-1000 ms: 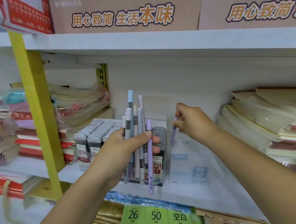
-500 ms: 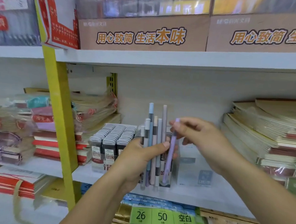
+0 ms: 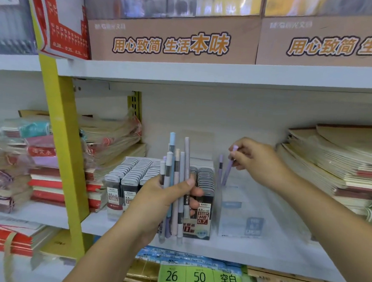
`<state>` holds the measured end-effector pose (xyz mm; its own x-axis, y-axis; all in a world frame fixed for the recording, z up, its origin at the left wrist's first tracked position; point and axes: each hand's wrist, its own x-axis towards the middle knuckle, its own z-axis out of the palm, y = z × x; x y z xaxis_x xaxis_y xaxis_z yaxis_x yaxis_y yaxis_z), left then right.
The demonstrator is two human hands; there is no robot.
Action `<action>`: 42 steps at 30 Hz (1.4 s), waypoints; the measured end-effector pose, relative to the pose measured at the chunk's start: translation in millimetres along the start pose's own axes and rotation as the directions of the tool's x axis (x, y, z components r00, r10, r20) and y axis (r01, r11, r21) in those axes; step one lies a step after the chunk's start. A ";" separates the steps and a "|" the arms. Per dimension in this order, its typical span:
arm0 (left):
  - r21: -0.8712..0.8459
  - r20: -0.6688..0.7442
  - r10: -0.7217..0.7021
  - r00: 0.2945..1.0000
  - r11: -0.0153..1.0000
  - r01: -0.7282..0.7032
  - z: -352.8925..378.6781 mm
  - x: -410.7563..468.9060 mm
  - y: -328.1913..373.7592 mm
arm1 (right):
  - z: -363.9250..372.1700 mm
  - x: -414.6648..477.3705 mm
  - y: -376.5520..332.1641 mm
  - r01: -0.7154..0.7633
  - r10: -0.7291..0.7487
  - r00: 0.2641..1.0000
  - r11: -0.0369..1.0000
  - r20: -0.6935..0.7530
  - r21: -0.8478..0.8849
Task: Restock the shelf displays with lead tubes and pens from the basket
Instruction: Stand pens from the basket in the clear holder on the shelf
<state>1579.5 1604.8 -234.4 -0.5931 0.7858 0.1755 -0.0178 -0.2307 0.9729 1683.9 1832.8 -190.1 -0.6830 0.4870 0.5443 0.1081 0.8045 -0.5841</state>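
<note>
White shelving is filling my head view, with notebooks (image 3: 337,164) stacked at the far right. On the middle shelf (image 3: 282,255), rows of lead tubes (image 3: 132,174) are sitting in their trays. Just right of them a clear pen holder (image 3: 244,213) is standing, with one lilac pen (image 3: 220,168) upright inside.

I am logging the left hand (image 3: 154,202) as clutching a bundle of pens (image 3: 179,175), long axes near vertical, in front of the lead tubes. I am logging the right hand (image 3: 260,162) as pinching a purple pen (image 3: 228,170) near its top. It is tilting slightly, lower end at or just inside the holder's back left corner; blur is stopping me from telling which.

I am judging the right hand the nearer to the holder. The bundle is lying to its left, so each further pen is having to cross rightward and go in end-down. No basket is showing.
</note>
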 end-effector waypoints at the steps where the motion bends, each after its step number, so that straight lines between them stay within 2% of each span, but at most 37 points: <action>1: -0.004 0.001 -0.003 1.000 1.000 0.003 -0.3 0.6 -0.5 | 2.8 0.3 4.0 -0.002 0.003 1.000 1.000 0.027 -0.023; 5: -0.009 0.016 -0.005 1.000 1.000 0.005 -2.2 3.8 -1.2 | 10.0 3.0 13.0 0.011 0.000 0.995 0.994 0.101 -0.107; 10: 0.000 0.035 -0.001 0.999 1.000 0.001 -2.6 5.3 -0.4 | 13.1 11.6 13.8 0.046 -0.039 0.998 0.989 0.053 -0.139; 16: 0.002 0.049 0.010 0.999 1.000 -0.010 -6.9 4.2 -2.6 | 20.4 17.7 15.3 0.052 -0.066 0.997 0.956 -0.038 -0.289; 24: 0.007 0.047 0.002 0.999 1.000 -0.002 -4.9 1.7 0.2 | 16.7 10.0 10.8 0.071 -0.054 0.997 0.923 0.057 -0.378; 26: -0.004 0.054 -0.007 0.999 1.000 0.007 -4.1 -0.1 1.8 | 12.4 6.5 2.6 0.111 -0.125 0.992 0.916 -0.010 -0.384; 27: -0.008 0.059 -0.012 0.998 1.000 0.012 -3.0 -1.0 3.0 | 10.9 1.3 -4.9 0.118 -0.154 0.985 0.933 -0.080 -0.341; 29: 0.002 0.075 -0.018 0.997 1.000 0.018 0.6 -3.2 5.8 | 8.4 -15.6 -24.6 0.089 -0.101 0.986 0.991 -0.136 -0.096; 31: 0.019 0.109 -0.022 0.994 1.000 0.020 6.8 -4.9 7.1 | 8.3 -36.0 -48.3 0.005 -0.020 0.998 0.971 0.058 0.240; 33: 0.028 0.140 -0.020 0.990 0.999 0.017 14.1 -7.3 7.9 | 10.0 -49.7 -64.4 -0.044 -0.041 0.981 0.905 0.189 0.424; 35: 0.029 0.157 -0.024 0.987 0.999 0.020 19.1 -8.4 6.9 | 10.8 -55.0 -71.7 -0.045 -0.054 0.984 0.849 0.170 0.527; 40: -0.041 0.187 -0.066 0.980 0.996 0.075 15.8 -11.6 2.5 | -1.9 -55.4 -68.6 -0.059 0.046 0.998 0.704 0.037 0.707; 42: -0.031 0.171 -0.068 0.983 0.997 0.074 11.1 -12.8 -0.3 | -10.0 -55.9 -62.3 -0.060 0.055 0.998 0.645 0.031 0.762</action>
<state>1596.0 1601.2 -235.3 -0.4444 0.8860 0.1324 -0.0862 -0.1894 0.9781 1722.6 1758.9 -178.0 -0.6981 0.5200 0.4921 -0.4400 0.2305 -0.8679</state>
